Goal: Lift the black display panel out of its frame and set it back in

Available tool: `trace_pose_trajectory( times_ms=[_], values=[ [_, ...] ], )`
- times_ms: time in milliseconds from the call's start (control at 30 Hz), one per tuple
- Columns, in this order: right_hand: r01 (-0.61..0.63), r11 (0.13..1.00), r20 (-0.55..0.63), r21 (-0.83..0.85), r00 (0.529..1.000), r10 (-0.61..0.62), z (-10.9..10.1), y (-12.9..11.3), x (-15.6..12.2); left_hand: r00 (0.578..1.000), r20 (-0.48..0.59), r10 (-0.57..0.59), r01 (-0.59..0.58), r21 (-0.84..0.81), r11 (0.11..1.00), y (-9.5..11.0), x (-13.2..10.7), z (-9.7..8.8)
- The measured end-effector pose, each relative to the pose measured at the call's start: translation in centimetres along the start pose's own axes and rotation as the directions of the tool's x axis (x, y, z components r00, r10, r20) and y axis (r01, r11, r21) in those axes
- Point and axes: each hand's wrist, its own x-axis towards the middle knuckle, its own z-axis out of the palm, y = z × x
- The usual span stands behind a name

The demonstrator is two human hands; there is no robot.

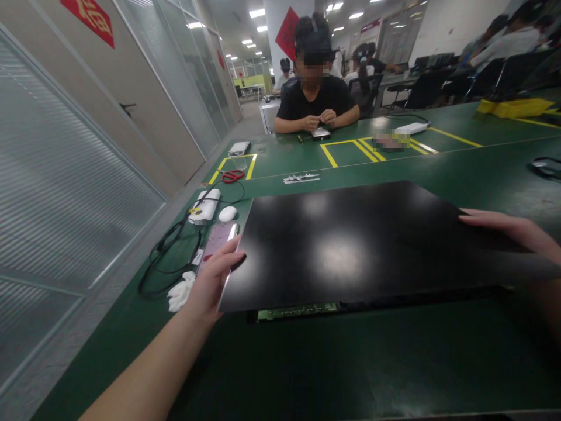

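Observation:
A large glossy black panel (350, 240) lies over the green table (307, 362), with a strip of green circuit board (298, 311) showing under its near edge. My left hand (214, 278) grips the panel's left edge, thumb on top and fingers underneath. My right hand (512, 229) holds the right edge, fingers laid flat over the top surface. The panel looks slightly lifted at the near side.
Left of the panel lie a phone (217, 238), a white mouse (227, 214), a white box (205, 204) with black cables (169, 257), a white glove (180, 291) and red scissors (232, 175). A person (315, 96) sits opposite handling a small device (321, 133). Yellow tape marks the far table.

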Motion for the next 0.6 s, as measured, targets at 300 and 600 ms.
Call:
trace_pose_trajectory(
  times_ms=[300,600],
  values=[
    [0.121,0.982,-0.02,-0.145,0.992,-0.125,-0.4,1.5,2.2,0.989,-0.042,0.139,-0.139,-0.016,0.99,0.1,-0.4,0.5],
    [0.228,0.948,-0.075,-0.222,0.965,-0.25,-0.3,1.9,2.2,0.996,-0.055,0.073,-0.076,-0.061,0.995,-0.8,-0.1,0.8]
  ],
)
